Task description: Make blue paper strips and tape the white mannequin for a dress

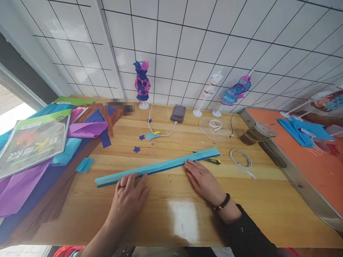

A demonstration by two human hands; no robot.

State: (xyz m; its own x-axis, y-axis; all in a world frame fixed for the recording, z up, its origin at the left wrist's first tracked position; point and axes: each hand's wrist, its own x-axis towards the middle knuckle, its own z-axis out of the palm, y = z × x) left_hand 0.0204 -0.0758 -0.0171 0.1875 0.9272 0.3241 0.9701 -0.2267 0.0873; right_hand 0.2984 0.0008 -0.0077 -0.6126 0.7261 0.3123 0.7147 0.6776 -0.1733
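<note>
Paper: folded blue strip (158,167) lies mid-table, running left to right.
Left hand (128,194): fingers flat, pinning its left end.
Right hand (202,178): fingers flat, pressing the right part.
Risk: uneven pressure may skew the crease.

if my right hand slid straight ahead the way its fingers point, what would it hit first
The right hand already has its fingertips at the folded blue paper strip, so the strip comes first; beyond it, probably bare wooden table.

A single head-worn camera looks forward and down, close over the wooden table (171,207), toward the tiled wall (214,39).
</note>
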